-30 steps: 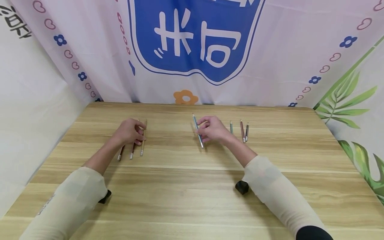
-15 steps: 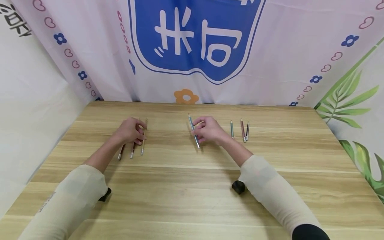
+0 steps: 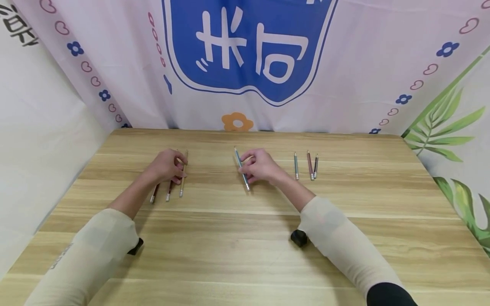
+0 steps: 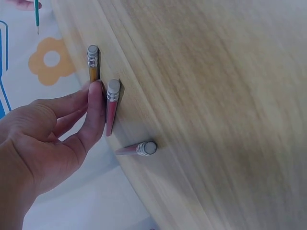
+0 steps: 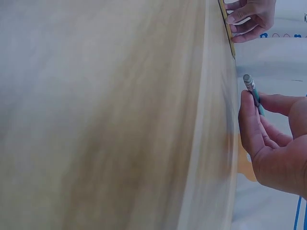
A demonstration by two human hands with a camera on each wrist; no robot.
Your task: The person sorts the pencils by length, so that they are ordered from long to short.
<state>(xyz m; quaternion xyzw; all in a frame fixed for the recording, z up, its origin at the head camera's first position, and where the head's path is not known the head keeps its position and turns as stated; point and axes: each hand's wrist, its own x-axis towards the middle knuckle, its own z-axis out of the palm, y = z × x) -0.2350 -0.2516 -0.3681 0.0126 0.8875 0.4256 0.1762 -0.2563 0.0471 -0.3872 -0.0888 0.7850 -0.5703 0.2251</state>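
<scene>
My right hand (image 3: 261, 165) pinches a blue-green pencil (image 3: 245, 181) between thumb and fingers, eraser end toward me; the right wrist view shows that eraser end (image 5: 248, 79) beyond the fingertips. On the left, the fingertips of my left hand (image 3: 165, 165) pinch a yellow pencil (image 3: 182, 187) lying on the table, its eraser end also toward me. Beside it, partly hidden under the left hand, lies a dark red pencil (image 3: 169, 190). Another dark red pencil (image 3: 155, 193) lies farther left, angled away from these two in the left wrist view.
Right of my right hand lie a teal pencil (image 3: 296, 165), a reddish pencil (image 3: 310, 163) and a shorter dark pencil (image 3: 315, 165). The wooden table (image 3: 229, 255) ends at a printed curtain (image 3: 199, 110) behind. Black wrist devices (image 3: 299, 238) hang under both sleeves.
My right hand has carried the blue-green pencil left, away from the pencils on the right, uncovering the teal one's eraser end. The left hand has stayed in place.
</scene>
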